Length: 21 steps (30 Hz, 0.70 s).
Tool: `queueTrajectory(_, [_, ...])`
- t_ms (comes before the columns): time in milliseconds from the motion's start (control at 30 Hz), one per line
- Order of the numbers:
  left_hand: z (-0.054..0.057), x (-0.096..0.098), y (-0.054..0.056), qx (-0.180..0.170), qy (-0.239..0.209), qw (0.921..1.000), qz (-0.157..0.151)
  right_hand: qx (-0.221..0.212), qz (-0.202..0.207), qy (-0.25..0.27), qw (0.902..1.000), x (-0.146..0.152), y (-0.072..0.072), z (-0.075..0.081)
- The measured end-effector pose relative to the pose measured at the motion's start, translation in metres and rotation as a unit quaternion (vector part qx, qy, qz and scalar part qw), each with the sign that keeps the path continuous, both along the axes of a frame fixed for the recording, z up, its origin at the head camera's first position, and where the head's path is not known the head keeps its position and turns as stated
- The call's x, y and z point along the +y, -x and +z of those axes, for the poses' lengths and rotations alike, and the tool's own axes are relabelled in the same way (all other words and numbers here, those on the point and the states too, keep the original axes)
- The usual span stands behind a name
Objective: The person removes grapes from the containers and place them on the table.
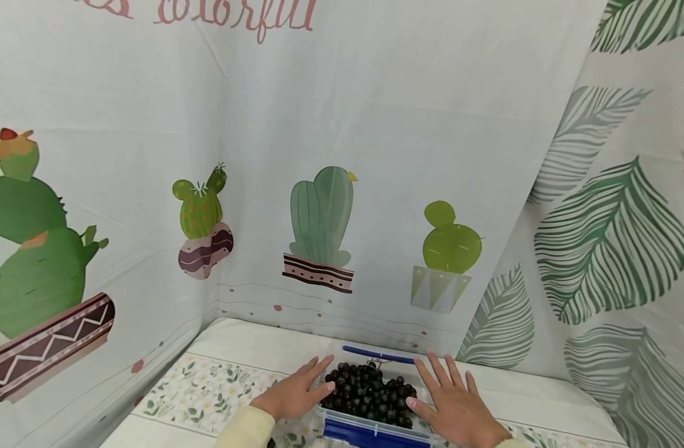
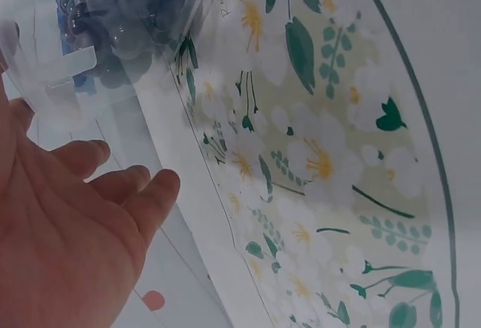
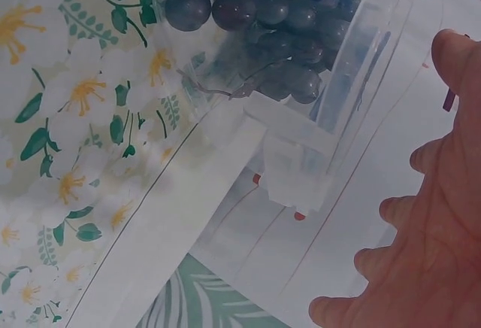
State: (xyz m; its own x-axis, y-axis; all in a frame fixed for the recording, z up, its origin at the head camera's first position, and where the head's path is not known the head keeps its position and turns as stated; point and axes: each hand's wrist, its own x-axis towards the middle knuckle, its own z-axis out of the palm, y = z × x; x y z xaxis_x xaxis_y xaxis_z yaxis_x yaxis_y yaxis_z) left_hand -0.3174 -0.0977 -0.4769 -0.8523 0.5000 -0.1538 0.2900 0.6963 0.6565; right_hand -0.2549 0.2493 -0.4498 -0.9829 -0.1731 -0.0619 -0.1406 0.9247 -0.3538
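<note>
Dark grapes fill a clear plastic container with blue clips at the front and back in the head view. My left hand is at the container's left side, fingers spread and pointing forward. On the other side my right hand spreads its fingers, the thumb close to the right-hand rim. Through the clear wall, grapes show in the left wrist view, above the fingers of the left hand. In the right wrist view, the right hand is apart from the container's wall. A thin stem shows among the grapes.
The container stands on a white tablecloth with a floral band. Behind it hangs a white curtain with printed cacti. Another curtain with printed leaves hangs at the right.
</note>
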Motion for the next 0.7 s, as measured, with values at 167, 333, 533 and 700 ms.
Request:
queueTrajectory(167, [-0.007,-0.001,0.004,-0.017,-0.036,0.9992,-0.011,-0.002,0.003,0.004,1.0,0.0,0.001,0.0])
queueTrajectory(333, [-0.012,-0.002,0.006,-0.028,-0.057,0.9979,-0.008,-0.005,0.007,0.011,0.9999,0.0,0.001,0.001])
queueTrajectory(533, [-0.018,-0.001,0.008,-0.037,-0.076,0.9964,0.009,-0.014,0.012,0.017,0.9997,-0.002,0.001,0.002])
queueTrajectory(700, [-0.021,-0.001,0.007,-0.044,-0.108,0.9931,0.015,-0.022,0.021,0.023,0.9993,-0.003,0.002,0.003])
